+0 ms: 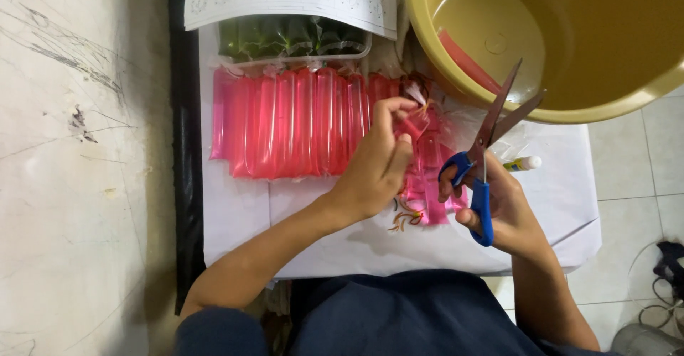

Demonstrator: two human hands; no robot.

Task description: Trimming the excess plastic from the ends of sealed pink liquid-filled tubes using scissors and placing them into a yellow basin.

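- Nearest the camera, at the bottom of the frame, a dark blue garment is seen, with both forearms reaching up from it.
- A pair of blue-handled scissors is gripped by the right hand, fingers closed through the loops, blades parted and pointing to the upper right.
- A small pink liquid-filled pouch is pinched near its tied top by the left hand, thumb and fingertips closed on it, at mid-frame.
- The pouch is judged soft, light, slippery and easily punctured; the knotted neck is judged the safest place to hold.
- To its left, a row of pink tubes is laid on a white sheet.
- Beyond, green packs in a tray are seen at the upper centre, a yellow basin at the upper right, and a glue stick just right of the scissors.
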